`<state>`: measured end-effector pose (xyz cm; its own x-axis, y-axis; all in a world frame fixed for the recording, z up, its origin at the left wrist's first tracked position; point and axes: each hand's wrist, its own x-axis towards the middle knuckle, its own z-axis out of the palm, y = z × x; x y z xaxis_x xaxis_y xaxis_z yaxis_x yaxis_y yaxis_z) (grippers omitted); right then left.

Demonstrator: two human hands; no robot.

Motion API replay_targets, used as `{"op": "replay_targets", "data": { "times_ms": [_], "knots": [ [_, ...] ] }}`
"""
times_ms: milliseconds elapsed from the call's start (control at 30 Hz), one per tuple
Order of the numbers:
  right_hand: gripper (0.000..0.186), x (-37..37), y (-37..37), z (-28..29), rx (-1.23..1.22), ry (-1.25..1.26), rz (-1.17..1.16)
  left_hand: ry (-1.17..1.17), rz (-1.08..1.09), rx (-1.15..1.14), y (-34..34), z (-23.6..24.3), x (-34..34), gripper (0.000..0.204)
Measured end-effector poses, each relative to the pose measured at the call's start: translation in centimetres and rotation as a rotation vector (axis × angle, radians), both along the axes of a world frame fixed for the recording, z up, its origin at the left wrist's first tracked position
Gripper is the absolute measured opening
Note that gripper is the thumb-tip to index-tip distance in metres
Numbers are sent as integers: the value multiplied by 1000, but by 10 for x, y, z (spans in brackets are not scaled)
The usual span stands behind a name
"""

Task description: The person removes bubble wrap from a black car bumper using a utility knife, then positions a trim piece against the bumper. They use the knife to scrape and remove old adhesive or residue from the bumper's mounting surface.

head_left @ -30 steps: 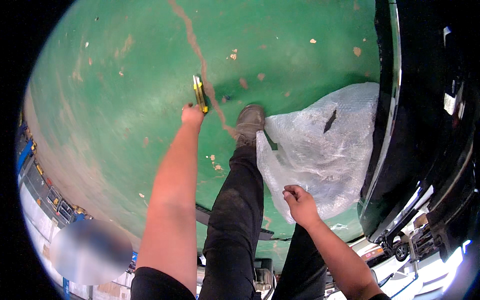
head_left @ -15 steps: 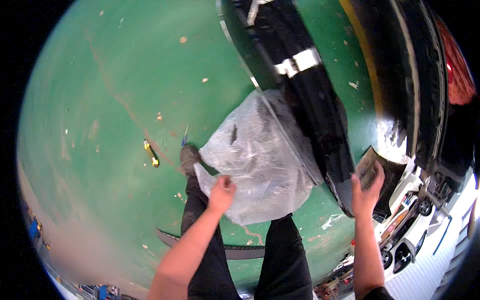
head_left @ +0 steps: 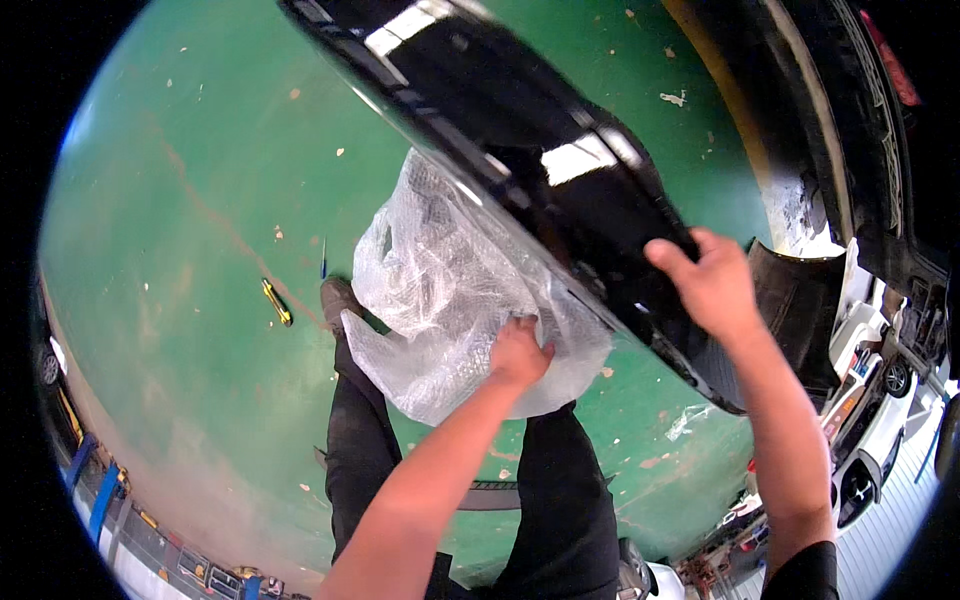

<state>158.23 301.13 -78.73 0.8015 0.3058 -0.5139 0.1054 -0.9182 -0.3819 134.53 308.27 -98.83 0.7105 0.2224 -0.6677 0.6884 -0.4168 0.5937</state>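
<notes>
A long, glossy black car body panel (head_left: 560,130) slants from the upper left to the lower right. My right hand (head_left: 712,282) grips its right edge near the lower end, thumb lying on the shiny face and fingers hooked around the rim. Below and left of the panel, a crumpled sheet of clear bubble wrap (head_left: 430,270) covers the floor in front of my legs. In front of that wrap is my left hand (head_left: 520,352), fingers curled; what they hold, if anything, is hidden.
A yellow utility knife (head_left: 277,302) and a slim blue-handled tool (head_left: 324,260) lie on the green floor by my left shoe (head_left: 340,300). Dark car body parts (head_left: 800,300) stand at the right. Behind my legs lies a dark curved strip (head_left: 490,495).
My right hand, open beside the panel before, now grips its edge. The panel's upper end has swung left and appears larger. My left hand has moved right across the bubble wrap.
</notes>
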Motion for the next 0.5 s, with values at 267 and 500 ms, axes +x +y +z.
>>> {"op": "replay_targets", "data": {
  "times_ms": [267,500],
  "knots": [
    [56,37,-41,141,-214,-189,63,-831,278,207,136,227,44,45],
    [60,-6,-51,253,-122,-70,58,-1131,-543,314,152,433,124,57]
  ]
}}
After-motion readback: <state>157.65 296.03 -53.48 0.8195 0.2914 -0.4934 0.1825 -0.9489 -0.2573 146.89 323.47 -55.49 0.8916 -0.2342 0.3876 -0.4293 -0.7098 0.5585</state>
